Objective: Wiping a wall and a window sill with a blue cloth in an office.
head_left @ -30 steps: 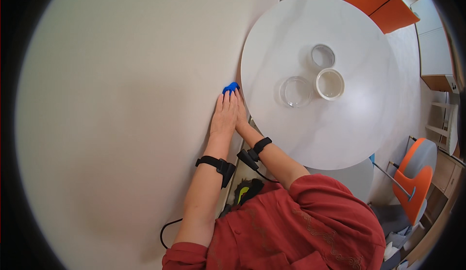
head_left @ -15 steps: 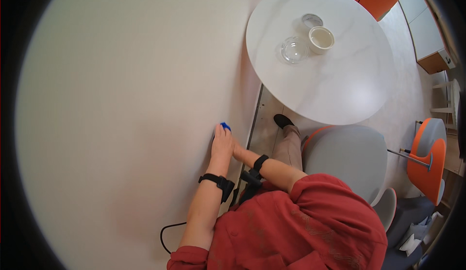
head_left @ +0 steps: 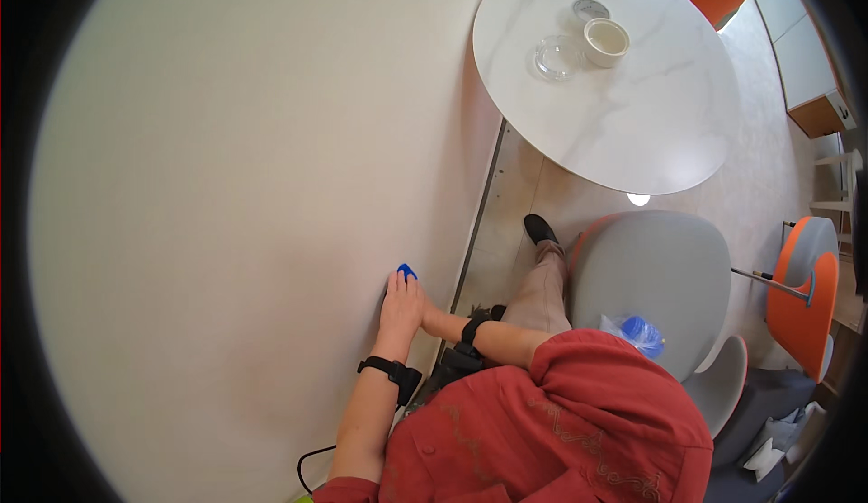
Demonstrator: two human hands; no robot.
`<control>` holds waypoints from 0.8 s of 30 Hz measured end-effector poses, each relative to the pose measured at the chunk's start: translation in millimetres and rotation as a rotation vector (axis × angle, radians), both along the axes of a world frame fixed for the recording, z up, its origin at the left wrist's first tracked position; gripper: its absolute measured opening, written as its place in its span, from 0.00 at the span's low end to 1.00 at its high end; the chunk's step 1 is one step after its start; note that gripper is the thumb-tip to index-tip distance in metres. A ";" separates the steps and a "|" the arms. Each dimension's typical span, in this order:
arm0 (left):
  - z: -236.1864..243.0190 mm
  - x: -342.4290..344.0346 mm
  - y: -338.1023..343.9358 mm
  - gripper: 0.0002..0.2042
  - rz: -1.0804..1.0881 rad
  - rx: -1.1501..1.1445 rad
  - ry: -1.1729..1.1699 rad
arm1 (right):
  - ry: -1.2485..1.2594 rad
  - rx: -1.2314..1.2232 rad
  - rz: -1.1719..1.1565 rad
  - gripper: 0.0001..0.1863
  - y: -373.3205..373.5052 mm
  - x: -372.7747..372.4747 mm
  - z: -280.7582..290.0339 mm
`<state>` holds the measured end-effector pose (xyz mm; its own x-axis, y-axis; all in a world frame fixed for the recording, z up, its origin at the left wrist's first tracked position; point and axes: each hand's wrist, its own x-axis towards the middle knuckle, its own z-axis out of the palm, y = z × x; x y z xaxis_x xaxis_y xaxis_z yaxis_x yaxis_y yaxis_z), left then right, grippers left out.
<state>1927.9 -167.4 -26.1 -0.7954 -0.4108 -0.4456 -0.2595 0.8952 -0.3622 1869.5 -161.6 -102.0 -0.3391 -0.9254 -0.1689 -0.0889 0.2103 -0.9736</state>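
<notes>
A small blue object (head_left: 407, 270) lies against the pale wall (head_left: 226, 186), its kind not clear because fingers cover most of it. Over it my left hand (head_left: 400, 311) is pressed, fingers together and only the blue tip showing past them. My right hand (head_left: 430, 318) comes in from the right, close against the left one. Its fingers are hidden behind the left hand. Both wrists wear black bands.
Ahead to the right stands a round white table (head_left: 633, 132) carrying a white bowl (head_left: 606, 43), a clear glass dish (head_left: 558, 58) and a round lid (head_left: 590, 10). Beside me is a grey chair (head_left: 651, 268) with a blue item in clear plastic (head_left: 640, 336). A cable (head_left: 312, 456) hangs by the wall.
Both hands have shifted down and slightly left in the picture with the blue object. The view has tilted, so the table sits higher and the plastic-wrapped item on the chair now shows.
</notes>
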 end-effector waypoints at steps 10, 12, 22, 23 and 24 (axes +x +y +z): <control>32.8 -45.5 -2.6 0.25 0.342 0.233 0.164 | -0.347 0.043 -0.025 0.39 -6.0 -42.2 -7.6; 35.6 -65.7 -7.0 0.25 0.401 0.266 0.193 | -0.415 0.074 -0.030 0.39 -15.7 -68.5 -13.6; 75.2 -125.8 -37.1 0.34 0.457 0.394 0.339 | -0.525 0.054 -0.286 0.37 -39.3 -116.4 14.8; 75.5 -129.8 -42.6 0.33 0.412 0.384 0.360 | -0.436 0.011 -0.297 0.35 -43.6 -122.0 16.7; 74.8 -134.6 -47.4 0.32 0.368 0.374 0.382 | -0.346 -0.031 -0.308 0.33 -47.3 -128.0 18.1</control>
<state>1793.3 -214.8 48.7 -0.7631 -0.5583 -0.3254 -0.6220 0.7712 0.1355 1741.6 -208.9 -83.9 -0.5277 -0.7968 -0.2944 0.3039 0.1465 -0.9414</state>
